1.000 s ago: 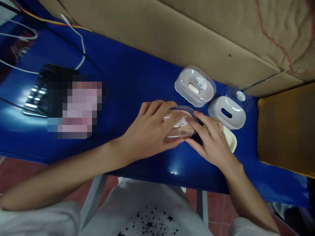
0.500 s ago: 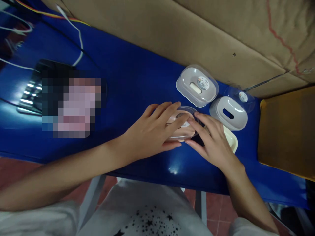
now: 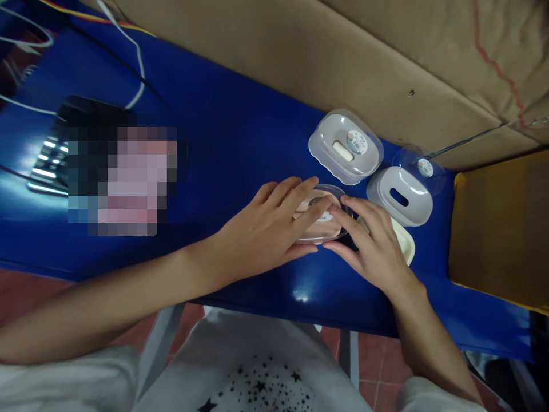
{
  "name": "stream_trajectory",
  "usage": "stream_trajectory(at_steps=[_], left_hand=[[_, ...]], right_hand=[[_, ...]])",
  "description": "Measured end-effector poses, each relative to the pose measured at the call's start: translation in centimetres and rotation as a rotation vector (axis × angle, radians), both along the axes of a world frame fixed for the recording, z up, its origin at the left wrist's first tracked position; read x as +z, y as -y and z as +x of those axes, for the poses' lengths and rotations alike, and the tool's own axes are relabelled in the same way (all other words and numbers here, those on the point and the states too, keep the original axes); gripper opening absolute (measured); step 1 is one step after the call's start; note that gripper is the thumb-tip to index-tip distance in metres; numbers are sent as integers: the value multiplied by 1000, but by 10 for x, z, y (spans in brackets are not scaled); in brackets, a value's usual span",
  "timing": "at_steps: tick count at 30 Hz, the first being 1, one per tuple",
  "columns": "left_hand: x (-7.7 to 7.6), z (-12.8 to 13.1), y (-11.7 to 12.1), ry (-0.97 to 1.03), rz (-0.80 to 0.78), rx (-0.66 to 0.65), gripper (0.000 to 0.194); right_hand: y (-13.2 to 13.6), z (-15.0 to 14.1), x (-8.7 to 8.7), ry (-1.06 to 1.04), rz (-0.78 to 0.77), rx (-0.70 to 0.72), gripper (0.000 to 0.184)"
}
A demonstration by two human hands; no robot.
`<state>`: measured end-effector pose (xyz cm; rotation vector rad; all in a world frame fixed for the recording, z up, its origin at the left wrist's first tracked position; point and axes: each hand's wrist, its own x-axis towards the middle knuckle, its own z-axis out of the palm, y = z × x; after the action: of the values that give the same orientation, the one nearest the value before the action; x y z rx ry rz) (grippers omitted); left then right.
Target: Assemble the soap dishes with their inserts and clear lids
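A peach-coloured soap dish (image 3: 322, 230) under a clear lid with a round sticker lies on the blue table in front of me. My left hand (image 3: 268, 226) grips it from the left, fingers over the lid and far rim, thumb along the near rim. From the right, my right hand (image 3: 375, 240) holds its edge, fingertips on the lid and thumb at the near side. Both hands cover parts of the dish. Just beyond my right hand is a cream-coloured tray (image 3: 405, 243), partly hidden by it.
Behind the hands stand a grey soap dish (image 3: 328, 137) with a clear lid, a grey slotted holder (image 3: 414, 212) and a loose clear lid (image 3: 436, 176). Cardboard (image 3: 300, 63) walls the back of the blue table (image 3: 223, 131); a brown box (image 3: 497, 229) is at right. Cables and a dark device (image 3: 81, 111) lie left.
Both hands stay on the peach soap dish in nearly the same grip. The whole view has shifted very slightly; nothing else has visibly moved.
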<state>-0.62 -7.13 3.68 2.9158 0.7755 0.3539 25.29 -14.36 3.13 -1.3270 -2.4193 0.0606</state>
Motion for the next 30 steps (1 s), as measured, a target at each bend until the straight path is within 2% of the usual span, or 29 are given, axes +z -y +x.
stream_trajectory(at_steps=[10, 26, 30], left_hand=[[2, 0, 1, -21, -9, -7, 73], [8, -3, 1, -87, -39, 54, 79], [10, -4, 1, -102, -35, 52, 77]], right_hand=[[0, 2, -3, -9, 4, 8, 75], [0, -2, 0, 44, 28, 6, 76], [0, -4, 0, 66, 41, 32, 71]])
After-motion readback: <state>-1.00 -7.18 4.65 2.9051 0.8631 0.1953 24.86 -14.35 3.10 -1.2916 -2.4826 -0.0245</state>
